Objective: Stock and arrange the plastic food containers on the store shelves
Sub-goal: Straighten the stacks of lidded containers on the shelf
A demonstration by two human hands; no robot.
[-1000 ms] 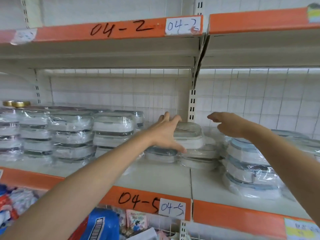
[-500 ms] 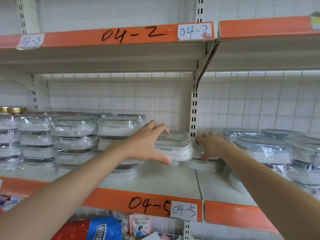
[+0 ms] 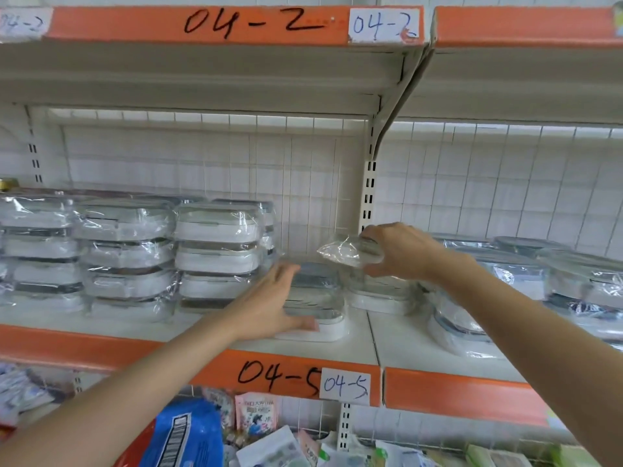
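Observation:
My left hand [image 3: 269,303] lies against the left side of a short stack of wrapped plastic containers [image 3: 318,298] in the middle of the shelf [image 3: 340,347], thumb along its white base, fingers fairly straight. Above and to the right, my right hand [image 3: 403,252] grips a single wrapped clear container [image 3: 349,252] held in the air over another white-based container [image 3: 379,296]. Neat stacks of wrapped white-and-clear containers [image 3: 217,254] fill the shelf's left part.
More wrapped containers [image 3: 580,281] lie loosely on the right shelf bay. An upright slotted post [image 3: 369,193] divides the two bays. The shelf above [image 3: 236,72] overhangs. Packaged goods [image 3: 256,419] hang below the orange edge marked 04-5.
My right hand has lifted a wrapped container up off the pile near the post. My left hand has slid down the side of the middle stack, thumb now at its base.

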